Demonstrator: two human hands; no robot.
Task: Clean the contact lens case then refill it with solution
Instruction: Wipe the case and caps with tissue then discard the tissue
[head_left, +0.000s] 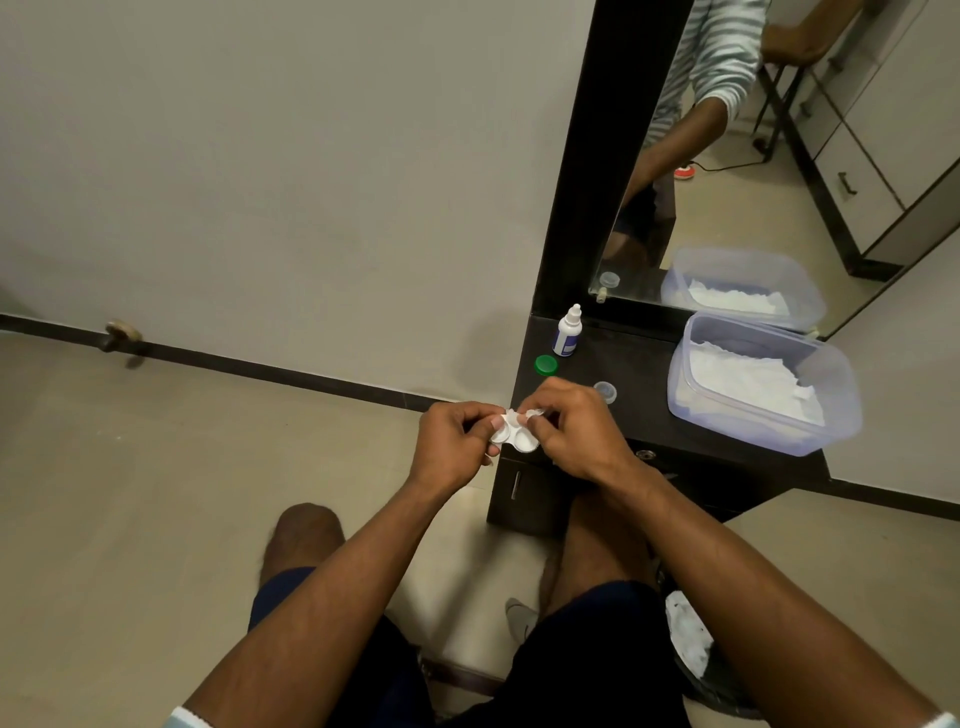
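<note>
A white contact lens case (519, 440) with two open round wells is held in the air in front of the dark dresser. My left hand (457, 441) grips its left end. My right hand (571, 431) pinches a small piece of white tissue (522, 415) against the case's top edge. A white solution bottle (569, 332) with a blue label stands upright at the dresser's back left corner. A green cap (546, 365) lies just in front of the bottle. A pale translucent cap (605, 391) lies on the dresser to the right of my right hand.
A clear plastic tub (836, 415) with white tissues inside stands on the right of the dark dresser top (644, 410). A mirror (779, 171) rises behind it. The dresser has drawers below. My knees are under my arms, and a crumpled white tissue (685, 634) lies by my right leg.
</note>
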